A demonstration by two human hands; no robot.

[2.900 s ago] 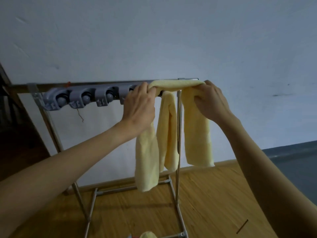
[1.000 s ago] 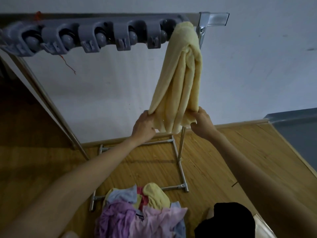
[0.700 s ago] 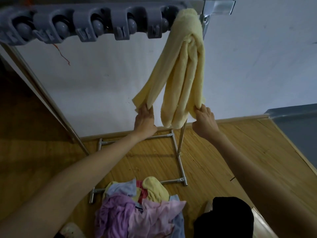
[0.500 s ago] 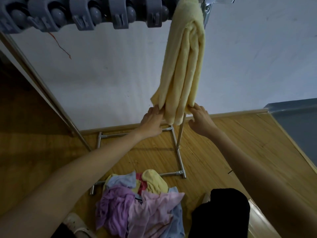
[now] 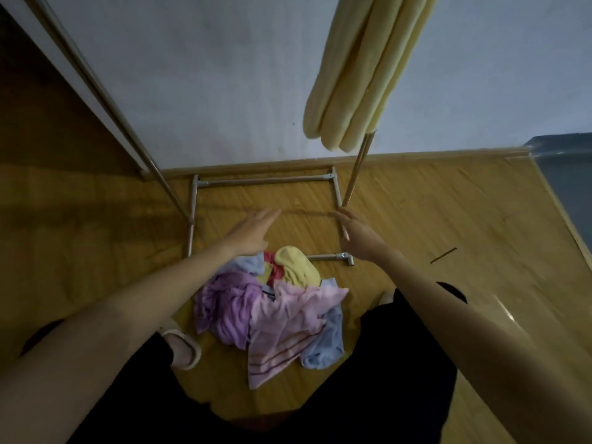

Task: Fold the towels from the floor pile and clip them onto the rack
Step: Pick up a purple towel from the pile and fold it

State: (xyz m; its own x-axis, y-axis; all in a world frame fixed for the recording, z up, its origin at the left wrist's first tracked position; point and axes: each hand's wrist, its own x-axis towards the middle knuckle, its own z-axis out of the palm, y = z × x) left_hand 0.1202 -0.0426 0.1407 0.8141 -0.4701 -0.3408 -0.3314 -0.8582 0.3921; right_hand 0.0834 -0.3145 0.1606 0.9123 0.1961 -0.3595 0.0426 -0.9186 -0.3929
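Yellow folded towel (image 5: 368, 72) now hangs free at 1 o'clock, so we've let go: left hand (image 5: 253, 230) and right hand (image 5: 358, 235), both flat-fingered and empty, drop toward the floor pile (image 5: 272, 309) at 6 o'clock for the next towel.

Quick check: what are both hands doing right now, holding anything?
Left hand: open, fingers straight, holding nothing.
Right hand: open, fingers extended, holding nothing.

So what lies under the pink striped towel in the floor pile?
Under the pink striped towel lie a purple towel and a blue one; anything deeper is covered.
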